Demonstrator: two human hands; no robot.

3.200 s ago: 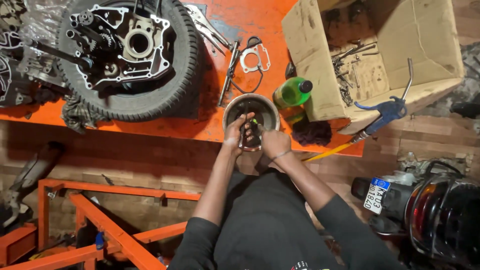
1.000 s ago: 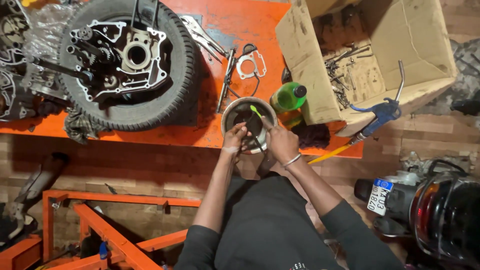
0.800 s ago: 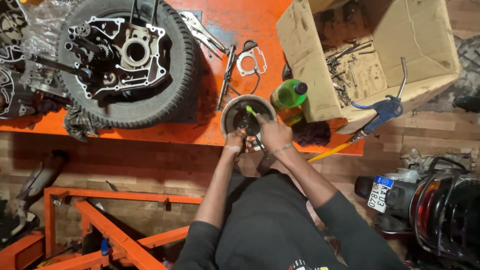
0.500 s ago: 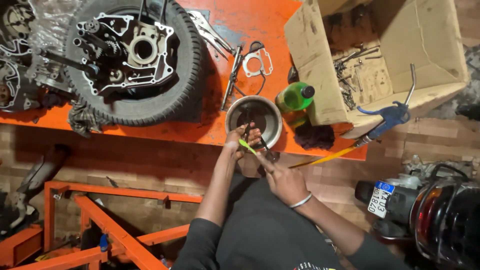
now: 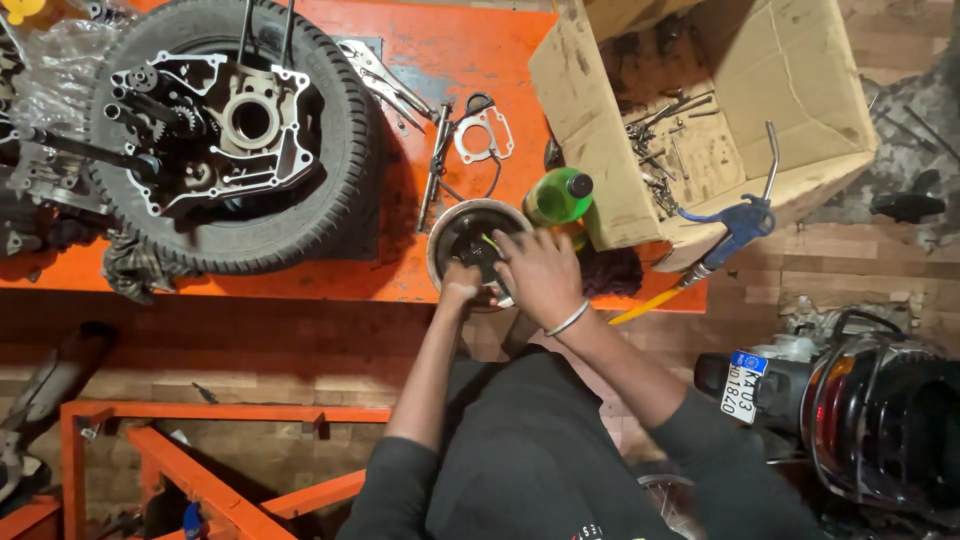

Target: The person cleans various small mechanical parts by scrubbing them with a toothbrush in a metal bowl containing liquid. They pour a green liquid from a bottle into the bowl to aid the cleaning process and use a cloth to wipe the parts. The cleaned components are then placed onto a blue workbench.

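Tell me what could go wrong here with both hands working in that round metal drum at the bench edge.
The round metal drum sits right at the orange bench's near edge, so a hard push from the left hand or right hand might tip it off. The green bottle stands just beside the right hand and could be knocked over. The blue air gun overhangs the edge and may fall.

Your only view came from the camera on your head, and it looked almost straight down over your chest and forearms. It sat fairly near your hands, which met at the round metal bowl (image 5: 470,243) by the near edge of the orange tabletop (image 5: 480,50). The far edge lay at the top of the frame, the floor along the bottom.
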